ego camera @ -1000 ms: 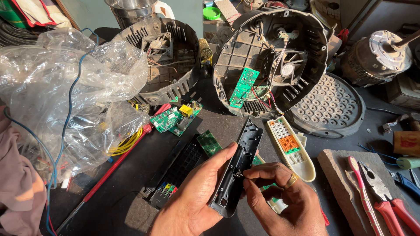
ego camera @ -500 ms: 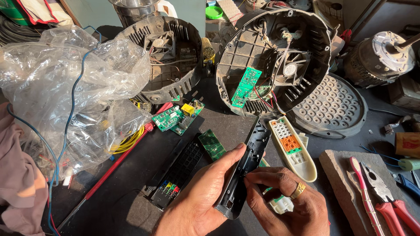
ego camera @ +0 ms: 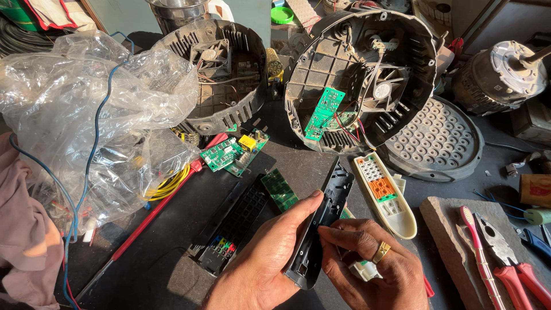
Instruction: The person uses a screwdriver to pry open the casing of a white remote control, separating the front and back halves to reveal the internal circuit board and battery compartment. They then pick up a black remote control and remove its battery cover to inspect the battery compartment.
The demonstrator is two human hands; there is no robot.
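**Black shell held over a cluttered repair bench**

Dark and crowded, the bench point(ego camera: 172, 229) carries two round black housings: one point(ego camera: 221, 74) at the top centre with a small fan, another point(ego camera: 361, 74) to its right with a green board and a fan inside. A crumpled clear plastic bag point(ego camera: 86, 115) fills the left side, a blue wire running over it. At the far right edge lies a small orange package point(ego camera: 535, 189), rectangular, its print too small to tell.

The left hand point(ego camera: 270, 258) grasps a long black remote shell point(ego camera: 318, 229) from below, thumb along its edge, tilted above the bench near the frame's bottom centre. The right hand point(ego camera: 373, 264), ringed, pinches at the shell's inner side with its fingertips point(ego camera: 330, 232). Just right of it lies a white keypad point(ego camera: 383, 192) with orange buttons; red pliers point(ego camera: 505, 258) rest on a stone slab.

Compared with a second ago, the shell sits slightly lower and more upright, and the right fingers have closed in on its middle.
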